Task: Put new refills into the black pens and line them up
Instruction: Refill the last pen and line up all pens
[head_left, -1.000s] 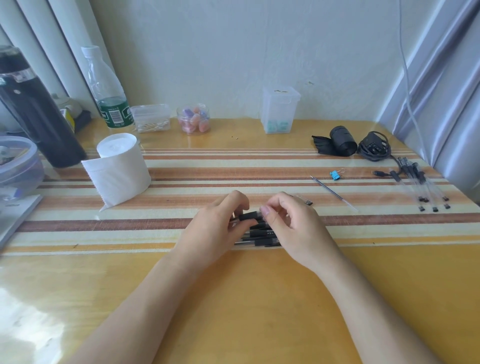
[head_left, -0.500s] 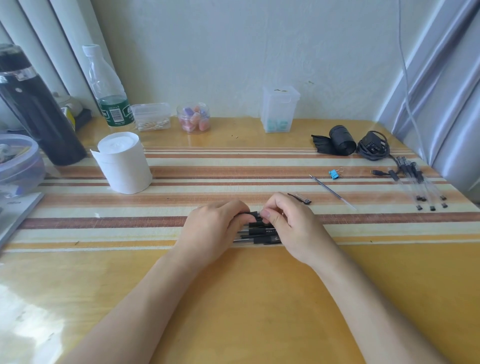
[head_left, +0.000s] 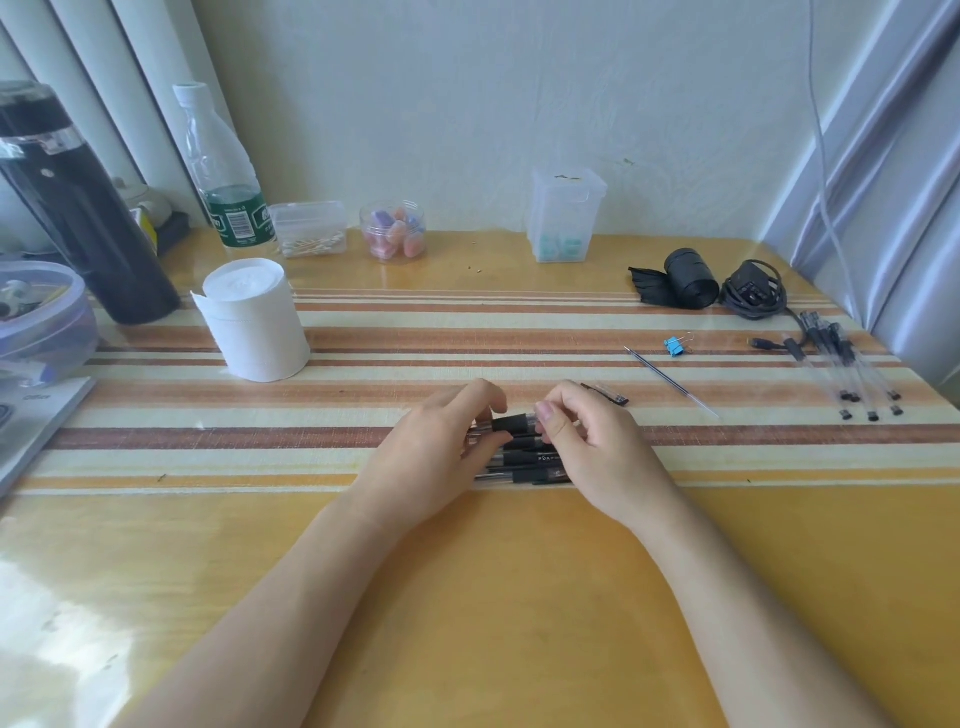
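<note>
Head view: a row of black pens (head_left: 524, 460) lies side by side at the middle of the table (head_left: 493, 597), on its striped mat (head_left: 363, 338). The left hand (head_left: 436, 457) and right hand (head_left: 597, 447) meet over the row's far end. Their fingers (head_left: 485, 397) are curled and pinch the farthest pen (head_left: 511, 423) from either side. A refill (head_left: 670, 382) lies toward the right edge, beside a clip (head_left: 674, 346). Spare pens (head_left: 852, 364) lie at that edge.

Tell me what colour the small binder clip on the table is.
Blue. The binder clip shows best in the head view, the only one.
</note>
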